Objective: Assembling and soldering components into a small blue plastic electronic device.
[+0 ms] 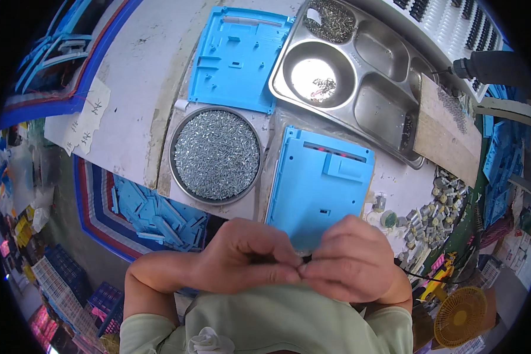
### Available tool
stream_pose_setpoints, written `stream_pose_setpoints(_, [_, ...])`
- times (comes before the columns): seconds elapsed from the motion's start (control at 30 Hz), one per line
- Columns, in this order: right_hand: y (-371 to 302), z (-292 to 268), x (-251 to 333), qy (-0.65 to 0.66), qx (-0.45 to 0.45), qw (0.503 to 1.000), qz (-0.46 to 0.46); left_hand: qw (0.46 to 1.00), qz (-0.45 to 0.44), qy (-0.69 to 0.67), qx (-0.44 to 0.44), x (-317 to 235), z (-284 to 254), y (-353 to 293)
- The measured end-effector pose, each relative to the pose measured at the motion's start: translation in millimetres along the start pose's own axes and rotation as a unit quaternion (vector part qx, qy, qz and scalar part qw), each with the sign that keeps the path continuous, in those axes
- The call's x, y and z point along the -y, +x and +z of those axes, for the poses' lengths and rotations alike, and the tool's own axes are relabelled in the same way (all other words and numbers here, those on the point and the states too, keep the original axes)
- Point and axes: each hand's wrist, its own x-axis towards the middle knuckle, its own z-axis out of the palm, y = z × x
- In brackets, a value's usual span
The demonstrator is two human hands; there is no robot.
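My left hand and my right hand meet close to my body, fingertips pinched together. Between them is a small dark thing, mostly hidden by the fingers and too small to name. Just beyond the hands lies a flat blue plastic panel with a slot and a raised block near its far edge. A second blue panel, its ribbed inside facing up, rests farther off. To the left of the nearer panel, a round metal bowl is full of short silvery pins or screws.
A steel compartment tray at the back holds small metal parts. A power screwdriver points in from the right above a board. Small motor-like parts lie at right. Blue pieces fill a striped bag at left.
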Motion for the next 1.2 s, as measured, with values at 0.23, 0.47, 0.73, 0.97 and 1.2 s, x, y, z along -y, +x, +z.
stream_pose_setpoints(0.23, [-9, 3, -15, 0.004, -0.017, 1.0, -0.025, 0.999, 0.016, 0.006, 0.051, 2, -7, 17])
stream_pose_setpoints(0.47, [-21, -4, -4, -0.087, -0.055, 0.993, -0.057, 0.998, 0.062, -0.005, -0.001, 1, 11, 19])
stream_pose_setpoints(0.73, [-43, -16, 28, -0.105, -0.071, 0.988, 0.088, 0.949, 0.158, 0.274, 0.011, -4, 19, 10])
stream_pose_setpoints(0.97, [-71, -13, 0, -0.285, -0.071, 0.949, 0.111, 0.864, 0.19, 0.437, -0.16, 20, 3, -8])
stream_pose_setpoints(1.2, [-62, -14, 1, -0.302, 0.006, 0.942, 0.146, 0.874, 0.175, 0.39, -0.232, 28, 14, -22])
